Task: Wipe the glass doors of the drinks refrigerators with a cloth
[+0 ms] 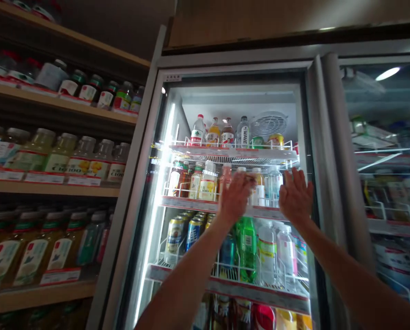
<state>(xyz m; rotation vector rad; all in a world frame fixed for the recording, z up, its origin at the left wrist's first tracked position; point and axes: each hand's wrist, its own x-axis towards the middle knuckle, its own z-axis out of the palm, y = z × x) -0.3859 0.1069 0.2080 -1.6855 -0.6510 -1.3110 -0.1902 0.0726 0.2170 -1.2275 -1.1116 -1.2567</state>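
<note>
Both arms reach up in front of a lit drinks fridge (pixel 235 66) with a glass front. My left hand (pixel 237 195) is raised before the second shelf, its fingers apart and blurred by motion, holding nothing that I can see. To its right, my right hand (pixel 296 195) is held up with fingers stretched, near the right side of the frame. Whether either hand touches the glass, I cannot tell. Behind them stand juice bottles (pixel 208 183) and a clear bottle (pixel 274 181), partly covered by the hands. Below is a large green bottle (pixel 247 245).
Beer cans (pixel 174 236) line the third fridge shelf. Small bottles (pixel 197 130) and a yellow can (pixel 276 140) stand on top. Wooden shelves (pixel 53 185) with bottled drinks rise on the left. Another glass-fronted fridge (pixel 393 156) adjoins on the right, past a metal upright (pixel 335 137).
</note>
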